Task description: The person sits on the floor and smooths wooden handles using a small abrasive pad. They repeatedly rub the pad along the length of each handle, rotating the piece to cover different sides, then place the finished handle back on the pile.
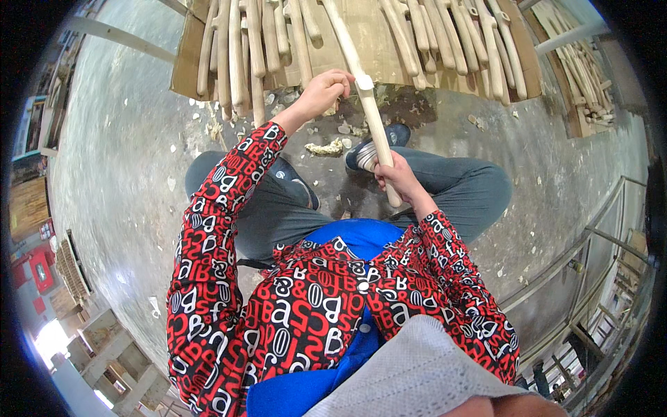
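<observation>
A long, pale wooden stick (376,125) slants from the cardboard-covered surface at the far side down toward my lap. My right hand (401,178) is wrapped round its near end, just above the rounded tip. Midway along the stick is a whitish patch (364,83). My left hand (325,92) is beside that patch, fingers curled together with the tips at the stick's edge. Whatever those fingers pinch, if anything, is too small to make out. The stick's far end runs out of the picture at the top.
Several similar wooden sticks (257,42) lie on the brown cardboard (361,48), grouped left and right. More sticks (580,69) lie on a stand at the far right. Pale scraps and a yellowish lump (324,148) litter the concrete floor (125,174) around my shoes. Metal railings (556,278) stand at right.
</observation>
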The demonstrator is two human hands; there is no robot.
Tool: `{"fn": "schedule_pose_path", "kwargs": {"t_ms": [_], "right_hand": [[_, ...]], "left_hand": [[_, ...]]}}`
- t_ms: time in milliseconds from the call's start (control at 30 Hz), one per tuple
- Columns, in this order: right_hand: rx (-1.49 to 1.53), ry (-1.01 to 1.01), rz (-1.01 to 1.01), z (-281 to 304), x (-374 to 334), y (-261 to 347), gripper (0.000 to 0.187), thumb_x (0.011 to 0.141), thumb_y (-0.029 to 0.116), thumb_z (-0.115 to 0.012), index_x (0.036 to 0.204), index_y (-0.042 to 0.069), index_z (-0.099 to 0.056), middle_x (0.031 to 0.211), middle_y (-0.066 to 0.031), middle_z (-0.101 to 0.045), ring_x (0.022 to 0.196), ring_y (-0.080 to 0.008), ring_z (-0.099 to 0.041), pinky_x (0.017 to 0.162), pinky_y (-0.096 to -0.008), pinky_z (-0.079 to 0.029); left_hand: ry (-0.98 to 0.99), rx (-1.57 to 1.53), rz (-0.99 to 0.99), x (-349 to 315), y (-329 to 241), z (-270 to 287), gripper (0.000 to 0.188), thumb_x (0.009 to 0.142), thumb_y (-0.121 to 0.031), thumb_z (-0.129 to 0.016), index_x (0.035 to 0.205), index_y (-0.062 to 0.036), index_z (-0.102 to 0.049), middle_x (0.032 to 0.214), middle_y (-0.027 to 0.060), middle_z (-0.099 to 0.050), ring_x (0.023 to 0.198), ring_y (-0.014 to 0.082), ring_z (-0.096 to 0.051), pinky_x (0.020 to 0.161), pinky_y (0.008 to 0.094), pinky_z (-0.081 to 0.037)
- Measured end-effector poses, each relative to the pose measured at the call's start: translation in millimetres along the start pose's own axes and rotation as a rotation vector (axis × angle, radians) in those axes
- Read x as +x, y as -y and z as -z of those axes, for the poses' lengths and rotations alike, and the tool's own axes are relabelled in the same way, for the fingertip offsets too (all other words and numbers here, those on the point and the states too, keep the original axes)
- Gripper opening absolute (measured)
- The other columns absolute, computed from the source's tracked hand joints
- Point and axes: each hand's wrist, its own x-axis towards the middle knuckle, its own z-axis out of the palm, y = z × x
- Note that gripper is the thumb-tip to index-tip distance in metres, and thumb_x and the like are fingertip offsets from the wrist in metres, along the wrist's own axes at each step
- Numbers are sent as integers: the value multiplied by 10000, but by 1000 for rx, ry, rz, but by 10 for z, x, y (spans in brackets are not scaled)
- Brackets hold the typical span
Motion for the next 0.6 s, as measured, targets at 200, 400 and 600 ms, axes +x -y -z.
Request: {"fn": "schedule_pose_path", "kwargs": {"t_ms": [200,400,600], "right_hand": [[-33,-28,8,-12,13,-48,268,780,67,-603,1019,44,-483,752,-30,-534,553,-96,-523,471,-231,-452],[-42,-54,17,10,12,-60,240,785,66,-594,1003,43,-496,748,-26,-531,567,-86,-520,479,-225,-455],[-81,-45,-13,13,-22,-36,211,782,54,-588,977,43,-508,737,-24,-532,577,-88,-523,480,-221,-453]], "left_hand": [[33,552,-157,95,-76,-15,142,883,-135,-540,932,-41,-634,1045,71,-618,875,210,-630,706,294,-518],[221,1080,-634,282,-105,36,210,828,-116,-556,1023,-82,-623,971,41,-603,879,244,-620,730,341,-531],[552,1236,-710,548,-320,115,188,768,-103,-573,949,-83,-623,903,32,-590,889,226,-604,715,345,-535]]}}
